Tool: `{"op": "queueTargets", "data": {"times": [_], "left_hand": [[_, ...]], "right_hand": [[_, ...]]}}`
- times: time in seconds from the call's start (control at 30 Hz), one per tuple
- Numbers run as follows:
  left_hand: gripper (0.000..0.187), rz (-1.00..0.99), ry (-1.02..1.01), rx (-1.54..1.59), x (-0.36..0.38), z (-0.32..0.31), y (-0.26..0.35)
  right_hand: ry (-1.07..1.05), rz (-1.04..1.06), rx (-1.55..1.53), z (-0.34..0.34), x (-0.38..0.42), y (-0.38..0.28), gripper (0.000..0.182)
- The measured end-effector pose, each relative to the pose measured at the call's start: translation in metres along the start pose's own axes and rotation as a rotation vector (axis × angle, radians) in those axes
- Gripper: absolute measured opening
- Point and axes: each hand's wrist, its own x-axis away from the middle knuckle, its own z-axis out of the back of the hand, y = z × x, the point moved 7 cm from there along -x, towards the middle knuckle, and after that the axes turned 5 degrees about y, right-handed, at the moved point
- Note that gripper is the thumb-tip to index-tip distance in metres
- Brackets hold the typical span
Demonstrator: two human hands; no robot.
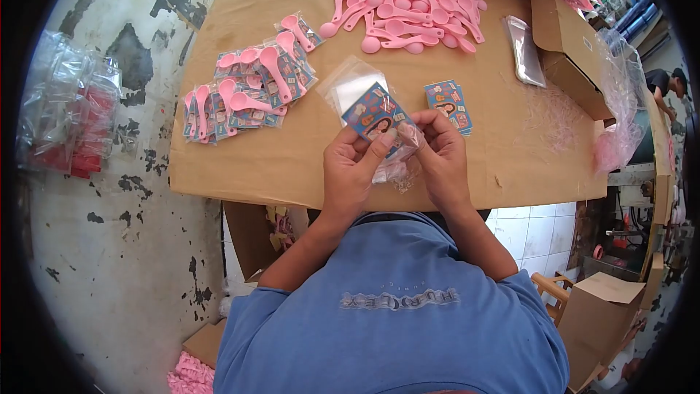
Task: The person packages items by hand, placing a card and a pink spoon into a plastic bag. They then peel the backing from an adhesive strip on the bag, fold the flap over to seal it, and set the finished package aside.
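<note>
My left hand [353,169] pinches a blue printed card [372,111] between thumb and fingers, in front of my chest over the table. My right hand [445,160] is closed on a clear plastic bag [410,138] at the card's right edge, and the bag overlaps the card's lower corner. Behind the card, more clear bags [348,82] lie on the table. A small stack of the same cards [449,108] sits just beyond my right hand. To the left is a pile of bagged pink spoons with cards [251,84].
Loose pink spoons [408,4] are heaped at the table's far side. An open cardboard box [572,51] and a pack of clear bags [523,51] stand at the right. Plastic bags hang by the left wall [131,197]. Another person [663,87] is at the far right.
</note>
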Motion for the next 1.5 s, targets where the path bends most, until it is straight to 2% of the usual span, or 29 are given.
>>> {"op": "queueTargets", "data": {"times": [0.13, 0.23, 0.3, 0.63, 0.83, 0.93, 1.03, 1.23, 1.33, 1.37, 1.47, 1.5], "left_hand": [[0.055, -0.054, -0.006, 0.002, 0.002, -0.011, 0.006], [0.066, -0.099, -0.005, 0.078, -0.002, -0.017, 0.014], [0.071, -0.099, -0.026, 0.170, -0.005, -0.022, 0.026], [0.069, -0.130, -0.154, 0.418, -0.010, -0.035, 0.024], [0.064, -0.070, -0.204, 0.517, -0.011, -0.034, 0.026], [0.067, -0.079, -0.255, 0.462, -0.010, -0.036, 0.023], [0.064, -0.089, -0.279, 0.483, -0.007, -0.037, 0.026], [0.060, -0.104, -0.253, 0.439, -0.010, -0.025, 0.030], [0.059, -0.081, -0.147, 0.395, -0.013, -0.012, 0.031], [0.059, -0.074, -0.103, 0.375, -0.014, -0.008, 0.031], [0.054, -0.098, -0.047, 0.452, -0.020, 0.004, 0.032], [0.051, -0.096, -0.016, 0.453, -0.021, 0.009, 0.036]], "right_hand": [[-0.034, -0.019, -0.027, -0.002, 0.004, 0.006, 0.028], [-0.047, -0.175, -0.096, 0.005, 0.009, 0.011, 0.030], [-0.088, -0.185, -0.092, 0.008, 0.012, 0.011, 0.027], [-0.017, -0.067, -0.085, 0.009, 0.023, 0.009, 0.022], [-0.077, -0.116, -0.003, 0.003, 0.026, 0.003, 0.017], [0.047, -0.006, -0.093, -0.004, 0.025, 0.004, 0.020], [0.006, 0.032, -0.059, -0.006, 0.024, 0.012, 0.025], [0.060, 0.120, -0.029, -0.023, 0.016, 0.010, 0.035], [-0.006, 0.331, 0.424, -0.022, 0.021, -0.009, 0.054], [-0.007, 0.385, 0.477, -0.022, 0.025, -0.014, 0.059], [-0.193, 0.807, 0.735, -0.032, 0.036, -0.040, 0.043], [-0.176, 0.743, 0.713, -0.029, 0.038, -0.043, 0.028]]}}
